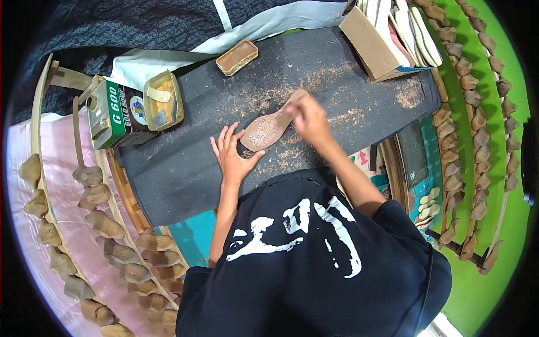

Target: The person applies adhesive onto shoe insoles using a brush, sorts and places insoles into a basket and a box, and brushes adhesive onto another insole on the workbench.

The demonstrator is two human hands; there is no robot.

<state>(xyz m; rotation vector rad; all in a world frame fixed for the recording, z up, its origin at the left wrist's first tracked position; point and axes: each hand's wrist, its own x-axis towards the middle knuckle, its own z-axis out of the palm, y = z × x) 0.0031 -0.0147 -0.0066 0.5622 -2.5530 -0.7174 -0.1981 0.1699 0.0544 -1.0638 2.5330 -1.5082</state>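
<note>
A brown shoe sole (264, 132) lies slantwise on the dark worktable (185, 185), its wide end toward me and its narrower end pointing up and right. Pale specks cover the wide part. My left hand (230, 156) lies with fingers spread beside the wide end, index finger and thumb around its edge. Over the narrower part, my right hand (310, 121) is closed and slightly blurred; whatever it may hold is hidden. Brown shavings (337, 119) are scattered around the sole.
At the left stand a G 600 can (117, 115) and a cut-open container (163, 101) with yellowish contents. A small rectangular tray (237, 57) sits at the back edge. A cardboard box (370, 48) of pale soles is at back right. Racks of shoe lasts (105, 224) flank both sides.
</note>
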